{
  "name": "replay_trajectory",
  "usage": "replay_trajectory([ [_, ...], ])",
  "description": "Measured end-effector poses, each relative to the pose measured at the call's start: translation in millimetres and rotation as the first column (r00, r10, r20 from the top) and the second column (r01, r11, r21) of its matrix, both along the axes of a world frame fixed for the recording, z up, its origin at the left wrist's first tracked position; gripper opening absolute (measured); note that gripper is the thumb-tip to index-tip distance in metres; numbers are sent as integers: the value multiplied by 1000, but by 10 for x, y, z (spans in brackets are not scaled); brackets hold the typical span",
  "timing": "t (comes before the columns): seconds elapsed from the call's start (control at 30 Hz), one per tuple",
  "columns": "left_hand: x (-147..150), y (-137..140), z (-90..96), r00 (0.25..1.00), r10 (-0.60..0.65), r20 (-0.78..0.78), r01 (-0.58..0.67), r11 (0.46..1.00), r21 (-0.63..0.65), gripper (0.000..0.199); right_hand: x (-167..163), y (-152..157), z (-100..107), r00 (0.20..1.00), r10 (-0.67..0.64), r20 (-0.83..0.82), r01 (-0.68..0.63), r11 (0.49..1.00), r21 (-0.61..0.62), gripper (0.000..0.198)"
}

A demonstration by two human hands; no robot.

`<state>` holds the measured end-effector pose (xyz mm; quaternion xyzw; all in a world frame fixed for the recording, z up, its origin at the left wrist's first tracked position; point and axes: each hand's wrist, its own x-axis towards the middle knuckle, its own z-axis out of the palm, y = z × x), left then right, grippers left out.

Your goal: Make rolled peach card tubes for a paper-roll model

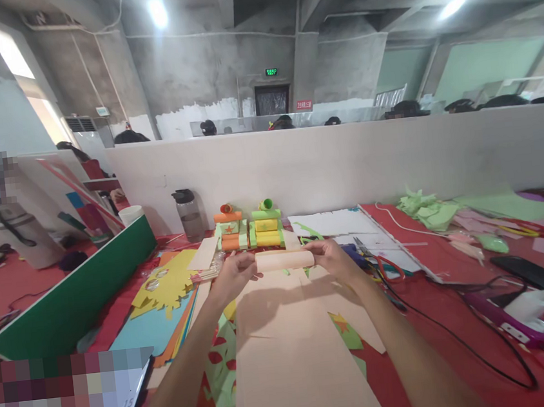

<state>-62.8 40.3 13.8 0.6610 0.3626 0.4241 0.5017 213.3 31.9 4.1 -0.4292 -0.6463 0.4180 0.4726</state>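
A pale peach paper roll [285,260] is held level between my two hands, above a stack of peach paper sheets [299,369]. At its left end, the fingers of my left hand [235,275] are closed on it. My right hand [329,259] grips the other end. Just beyond the roll stand two small paper models built from rolled tubes, an orange one [231,241] and a yellow-green one [268,237]. Green paper scraps with red spots [221,364] stick out from under the sheets on the left.
Yellow cut paper [168,282] and blue sheets [142,333] lie left, beside a green divider [80,282]. A water bottle [188,215] stands at the back. Red-handled scissors [388,269], black cables and a purple power strip [513,327] are on the right. A white partition [326,165] rises behind.
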Motion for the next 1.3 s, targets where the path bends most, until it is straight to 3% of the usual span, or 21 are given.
replay_trajectory([
  [0.2,-7,104,-150,998,56,-40,-54,997,57,10,-33,-50,42,1000,-3,24,1,996,84,28],
  [0.4,-18,119,-174,990,100,-97,-94,993,68,3,-48,-47,30,1000,-10,-8,11,993,122,28],
  [0.6,-29,135,-182,989,127,-71,-113,979,169,4,-48,-7,-6,1000,-2,-19,5,989,148,30],
  [1.3,-27,106,-179,974,198,-111,-171,962,215,5,-35,35,-32,999,-6,50,-2,989,149,34],
])
